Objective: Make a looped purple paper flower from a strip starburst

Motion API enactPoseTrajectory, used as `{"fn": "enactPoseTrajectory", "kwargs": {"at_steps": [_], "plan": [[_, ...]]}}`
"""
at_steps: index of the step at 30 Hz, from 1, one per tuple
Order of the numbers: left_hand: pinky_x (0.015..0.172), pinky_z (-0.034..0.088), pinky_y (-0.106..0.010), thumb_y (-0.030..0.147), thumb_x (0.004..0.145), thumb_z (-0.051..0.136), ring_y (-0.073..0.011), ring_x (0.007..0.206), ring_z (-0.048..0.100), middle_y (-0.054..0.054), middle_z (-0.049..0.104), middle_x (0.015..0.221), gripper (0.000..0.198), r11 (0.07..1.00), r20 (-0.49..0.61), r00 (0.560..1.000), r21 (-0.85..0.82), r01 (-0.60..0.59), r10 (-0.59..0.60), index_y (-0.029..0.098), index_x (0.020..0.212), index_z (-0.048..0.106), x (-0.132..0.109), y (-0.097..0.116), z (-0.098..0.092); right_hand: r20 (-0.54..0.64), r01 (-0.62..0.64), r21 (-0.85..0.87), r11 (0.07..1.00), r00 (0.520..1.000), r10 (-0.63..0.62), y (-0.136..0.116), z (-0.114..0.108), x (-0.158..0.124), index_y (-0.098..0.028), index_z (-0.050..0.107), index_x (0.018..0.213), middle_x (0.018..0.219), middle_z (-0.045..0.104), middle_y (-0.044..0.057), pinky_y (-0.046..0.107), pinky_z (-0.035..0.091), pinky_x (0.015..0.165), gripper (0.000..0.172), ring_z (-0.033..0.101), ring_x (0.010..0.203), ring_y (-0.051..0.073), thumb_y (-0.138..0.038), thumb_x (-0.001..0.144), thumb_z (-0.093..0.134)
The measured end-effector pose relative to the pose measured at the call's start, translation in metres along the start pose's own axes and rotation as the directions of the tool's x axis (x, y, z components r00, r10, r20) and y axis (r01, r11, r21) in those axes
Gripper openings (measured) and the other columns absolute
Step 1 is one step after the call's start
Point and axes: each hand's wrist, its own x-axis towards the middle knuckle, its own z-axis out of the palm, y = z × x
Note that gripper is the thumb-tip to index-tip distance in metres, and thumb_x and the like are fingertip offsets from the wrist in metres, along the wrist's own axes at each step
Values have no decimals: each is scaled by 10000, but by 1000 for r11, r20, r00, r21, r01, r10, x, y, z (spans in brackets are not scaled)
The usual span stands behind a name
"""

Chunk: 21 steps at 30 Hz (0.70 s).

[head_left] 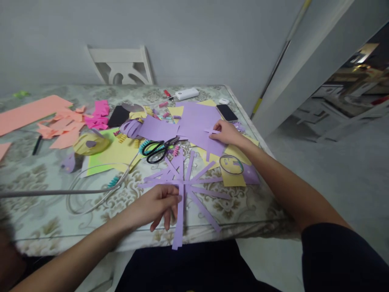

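Item: a star of purple paper strips [184, 183], lower centre, on the patterned tablecloth [127, 243]. Our left hand [164, 204] touches its lower arm; whether gripping, we cannot tell. Our right hand [224, 132], well apart, right of centre, pinches a short purple strip [212, 131] over purple sheets [199, 117]. Centre: black-handled scissors [165, 147].

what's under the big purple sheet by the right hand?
Yellow paper pokes out past the purple sheet edges. Anything fully beneath it is covered; can't tell.
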Motion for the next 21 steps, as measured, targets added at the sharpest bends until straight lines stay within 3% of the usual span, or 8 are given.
{"fn": "enactPoseTrajectory", "kwargs": {"at_steps": [6, 9, 11, 14, 16, 19, 21], "plan": [[315, 329, -163, 471, 902, 584, -106, 421, 554, -31, 716, 725, 319, 956, -122, 992, 289, 43, -8, 170, 807, 636, -13, -2, -1, 26, 1, 132, 991, 1000, -4, -1, -1, -2, -203, 606, 1067, 911, 763, 29, 336, 522, 775, 388, 688, 823, 210, -217, 727, 793], [421, 412, -187, 476, 915, 589, -108, 464, 539, -9, 644, 636, 364, 944, -154, 980, 322, -74, 129, 176, 711, 618, -19, 4, -8, 30, 19, 225, 974, 999, -27, -8, -4, -6, -197, 634, 1091, 927, 778, 37, 345, 549, 784, 364, 703, 823, 206, -227, 757, 776], [464, 411, -193, 478, 911, 618, -109, 490, 523, 2, 599, 596, 383, 935, -215, 946, 313, -169, 243, 180, 671, 595, -22, 9, -15, 22, 26, 365, 931, 999, -37, -17, -9, -9, -178, 688, 1019, 945, 782, 69, 356, 563, 807, 232, 714, 849, 211, -243, 802, 738], [457, 376, -197, 484, 875, 677, -104, 488, 486, 20, 576, 588, 340, 919, -366, 851, 267, -291, 376, 185, 724, 618, -20, 16, -27, -48, 55, 516, 855, 998, -35, -38, -18, -18, -170, 741, 923, 980, 787, 89, 348, 572, 822, 111, 713, 870, 200, -209, 836, 684], [503, 427, -212, 468, 841, 724, -113, 549, 530, 2, 642, 707, 294, 889, -464, 759, 254, -381, 457, 182, 822, 661, -15, 18, -35, -97, 112, 591, 799, 993, -67, -56, -26, -29, -171, 756, 914, 996, 786, 79, 334, 574, 804, 103, 699, 829, 174, -185, 822, 712], [710, 525, -244, 406, 840, 757, -162, 805, 643, -39, 707, 918, 263, 825, -587, 593, 278, -492, 551, 180, 963, 704, -8, 19, -44, -141, 213, 677, 704, 977, -160, -87, -41, -57, -188, 765, 929, 967, 775, 49, 323, 592, 765, 107, 678, 759, 143, -183, 823, 750], [855, 539, -269, 383, 849, 767, -190, 986, 668, -58, 722, 1051, 292, 784, -641, 513, 240, -572, 570, 186, 1054, 705, -5, 21, -48, -137, 247, 712, 657, 967, -215, -107, -50, -82, -200, 767, 940, 934, 765, 33, 322, 610, 762, 112, 689, 757, 141, -200, 829, 780]]}}
